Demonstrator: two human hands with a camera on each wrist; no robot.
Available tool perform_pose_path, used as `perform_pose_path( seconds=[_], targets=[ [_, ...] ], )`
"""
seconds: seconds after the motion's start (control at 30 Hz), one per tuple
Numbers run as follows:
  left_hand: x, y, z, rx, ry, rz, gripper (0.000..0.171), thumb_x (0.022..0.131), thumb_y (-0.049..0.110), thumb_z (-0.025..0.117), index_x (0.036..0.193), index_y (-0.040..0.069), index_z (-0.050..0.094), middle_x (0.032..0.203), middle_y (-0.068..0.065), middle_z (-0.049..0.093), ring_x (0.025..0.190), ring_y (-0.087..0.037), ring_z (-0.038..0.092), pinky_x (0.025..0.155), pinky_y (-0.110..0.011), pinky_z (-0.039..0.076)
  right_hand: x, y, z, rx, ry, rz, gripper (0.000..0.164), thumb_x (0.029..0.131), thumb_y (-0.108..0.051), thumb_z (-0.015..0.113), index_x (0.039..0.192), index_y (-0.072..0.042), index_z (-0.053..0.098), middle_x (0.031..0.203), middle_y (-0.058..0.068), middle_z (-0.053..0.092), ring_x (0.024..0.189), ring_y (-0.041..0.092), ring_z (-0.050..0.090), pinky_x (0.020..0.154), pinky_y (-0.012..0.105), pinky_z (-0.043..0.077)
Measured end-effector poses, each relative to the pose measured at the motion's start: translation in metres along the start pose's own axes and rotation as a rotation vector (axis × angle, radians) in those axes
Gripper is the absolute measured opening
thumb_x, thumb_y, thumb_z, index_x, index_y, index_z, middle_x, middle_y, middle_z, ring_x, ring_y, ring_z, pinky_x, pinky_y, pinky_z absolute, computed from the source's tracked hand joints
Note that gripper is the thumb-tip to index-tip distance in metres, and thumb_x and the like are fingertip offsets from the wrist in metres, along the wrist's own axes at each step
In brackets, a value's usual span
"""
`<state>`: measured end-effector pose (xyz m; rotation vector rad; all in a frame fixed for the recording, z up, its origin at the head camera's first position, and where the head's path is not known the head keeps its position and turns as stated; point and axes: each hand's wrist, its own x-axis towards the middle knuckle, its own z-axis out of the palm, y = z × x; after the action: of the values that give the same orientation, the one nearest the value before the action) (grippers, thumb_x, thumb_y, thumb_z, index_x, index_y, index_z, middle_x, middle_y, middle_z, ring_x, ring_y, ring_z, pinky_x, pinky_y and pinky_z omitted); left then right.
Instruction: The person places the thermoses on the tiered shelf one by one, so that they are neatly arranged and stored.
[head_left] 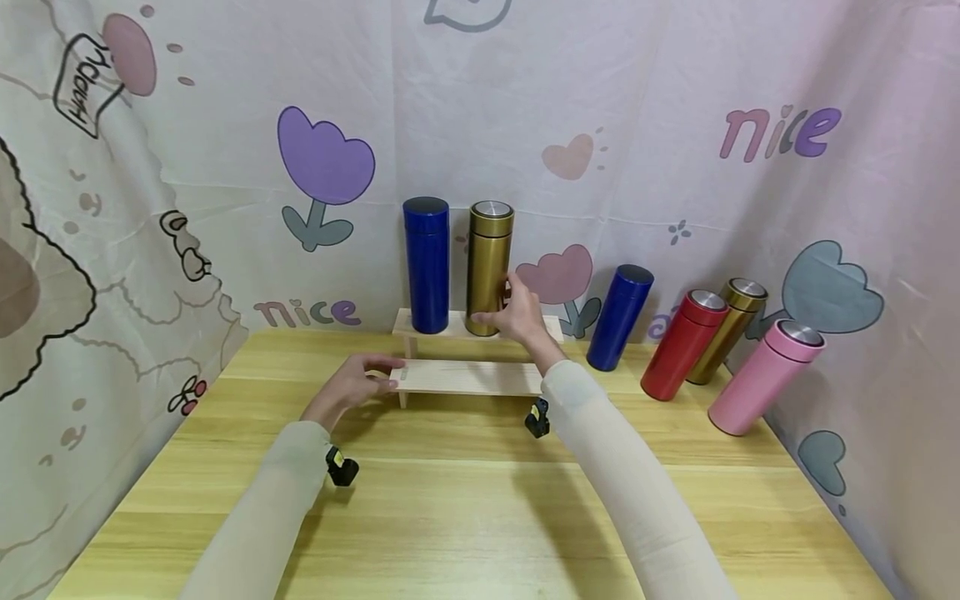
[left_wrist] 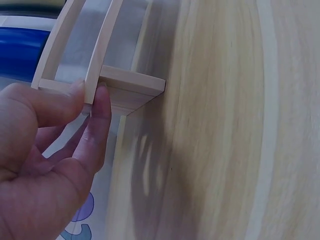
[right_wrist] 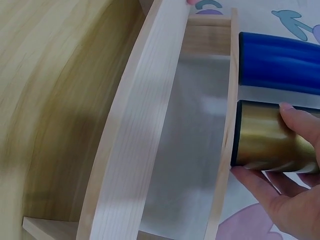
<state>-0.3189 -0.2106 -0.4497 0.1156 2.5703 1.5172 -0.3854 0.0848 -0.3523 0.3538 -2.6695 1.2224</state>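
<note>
A two-tier wooden rack stands near the back of the table. On its upper tier a blue thermos flask stands upright, with a gold thermos flask to its right. My right hand grips the gold flask low on its body; in the right wrist view the flask's base meets the upper board. My left hand pinches the left end of the lower board between thumb and fingers, as the left wrist view confirms. Nothing stands on the lower board.
Right of the rack stand another blue flask, a red flask, a second gold flask and a pink flask. A printed curtain hangs behind the wooden table.
</note>
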Motion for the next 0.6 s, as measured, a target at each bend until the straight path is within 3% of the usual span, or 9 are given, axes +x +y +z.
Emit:
perform_pose_path(
  seconds=[0.6],
  targets=[
    [0.0034, -0.0035, -0.0011, -0.050, -0.017, -0.008, 0.047, 0.093, -0.002, 0.067, 0.140, 0.003, 0.062, 0.137, -0.024, 0.059, 0.098, -0.019, 0.068, 0.088, -0.032, 0.062, -0.0006, 0.0016, 0.0008, 0.014, -0.003, -0.004, 0.074, 0.078, -0.025, 0.092, 0.137, -0.010, 0.049, 0.132, 0.017, 0.065, 0.119, 0.034, 0.066, 0.098, 0.048, 0.059]
  ],
)
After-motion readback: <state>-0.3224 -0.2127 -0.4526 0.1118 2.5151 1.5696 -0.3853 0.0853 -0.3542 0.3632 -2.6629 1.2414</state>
